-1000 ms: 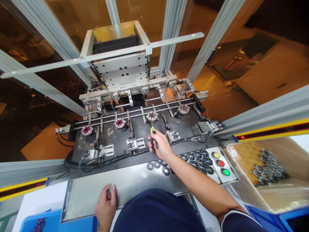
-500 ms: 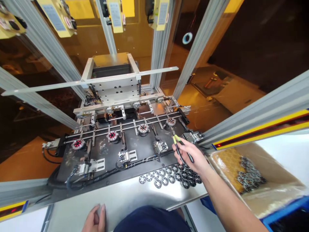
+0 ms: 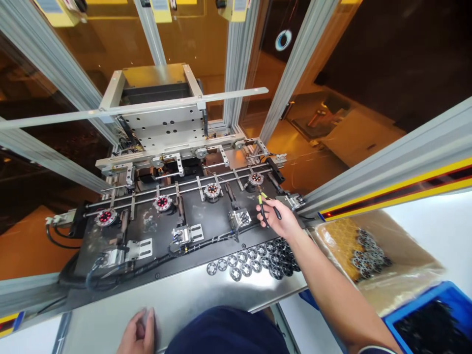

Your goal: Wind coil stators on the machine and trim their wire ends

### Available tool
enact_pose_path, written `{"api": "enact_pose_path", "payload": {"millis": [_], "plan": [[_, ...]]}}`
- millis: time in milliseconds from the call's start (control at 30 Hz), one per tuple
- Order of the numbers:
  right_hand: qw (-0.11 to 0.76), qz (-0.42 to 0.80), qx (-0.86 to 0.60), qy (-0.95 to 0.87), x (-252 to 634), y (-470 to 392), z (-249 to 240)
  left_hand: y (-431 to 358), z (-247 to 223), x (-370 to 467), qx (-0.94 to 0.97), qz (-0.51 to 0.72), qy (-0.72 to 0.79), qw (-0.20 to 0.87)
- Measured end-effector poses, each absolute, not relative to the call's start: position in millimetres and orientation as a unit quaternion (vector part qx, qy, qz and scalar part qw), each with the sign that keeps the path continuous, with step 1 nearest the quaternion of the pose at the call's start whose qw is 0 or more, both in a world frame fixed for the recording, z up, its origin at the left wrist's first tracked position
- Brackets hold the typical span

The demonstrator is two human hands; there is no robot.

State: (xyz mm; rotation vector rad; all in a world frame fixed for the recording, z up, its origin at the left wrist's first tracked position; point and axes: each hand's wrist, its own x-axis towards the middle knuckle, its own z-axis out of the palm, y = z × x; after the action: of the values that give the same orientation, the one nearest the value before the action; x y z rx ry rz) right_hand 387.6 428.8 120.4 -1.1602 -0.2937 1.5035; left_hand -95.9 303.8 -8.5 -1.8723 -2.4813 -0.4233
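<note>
My right hand (image 3: 280,222) reaches over the black machine bed (image 3: 206,216) and grips small pliers (image 3: 263,206) with black and yellow-green handles. Their tip points at the rightmost wound stator (image 3: 255,179) on its fixture. To the left, three more stators sit on fixtures: one with copper windings (image 3: 213,189) and two with red windings (image 3: 162,202), (image 3: 105,217). My left hand (image 3: 138,334) rests on the steel front plate (image 3: 177,300), fingers curled together, holding nothing that I can see.
Several bare black stator cores (image 3: 254,260) lie on the plate under my right forearm. A lined carton (image 3: 372,260) of more cores stands to the right, and a blue bin (image 3: 435,319) beside it. Aluminium frame posts (image 3: 283,73) and amber panels enclose the machine.
My right hand carried the pliers from the third stator rightward to the rightmost one. The view swung to the right, and my left hand stayed on the front plate.
</note>
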Motion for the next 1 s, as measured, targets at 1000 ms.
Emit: {"api": "enact_pose_path", "payload": {"millis": [1000], "plan": [[0.478, 0.696, -0.435, -0.312, 357.7, 362.4, 166.8, 302.9, 0.8, -92.0, -0.603, -0.145, -0.784, -0.02]]}}
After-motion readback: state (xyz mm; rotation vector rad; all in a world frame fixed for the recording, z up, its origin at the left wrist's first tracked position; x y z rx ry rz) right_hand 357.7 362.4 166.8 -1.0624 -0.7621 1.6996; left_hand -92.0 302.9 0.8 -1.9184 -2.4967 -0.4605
